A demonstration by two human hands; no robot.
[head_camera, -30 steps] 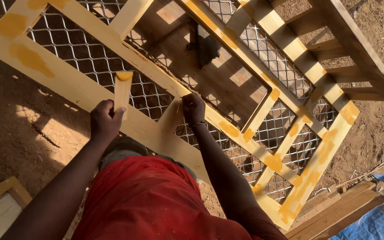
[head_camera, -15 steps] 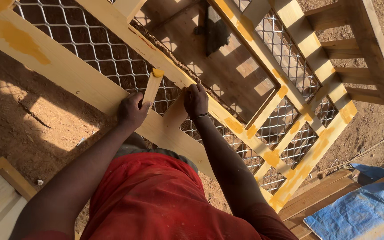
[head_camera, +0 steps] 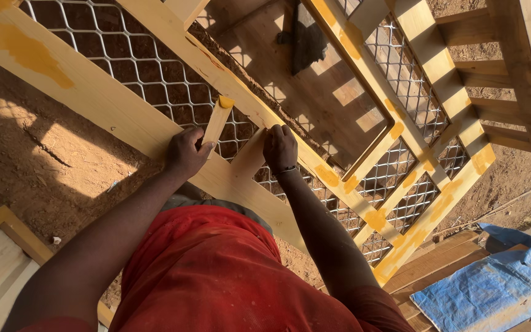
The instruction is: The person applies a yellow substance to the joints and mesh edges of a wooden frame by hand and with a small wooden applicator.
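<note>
Two hands work at a pale wooden frame backed with metal mesh, and we see them from above. Our left hand has its grip closed around a short wooden strip, whose far end carries a dab of yellow filler; the strip lies tilted across the mesh opening, its smeared tip touching the frame's inner rail. Our right hand rests on the short cross piece just beside it, fingers curled down against the rail's edge, holding nothing that we can make out. Yellow filler patches mark many joints of the frame. Bare reddish earth lies beneath, a blue tarpaulin at lower right, and our red shirt fills the foreground.
</note>
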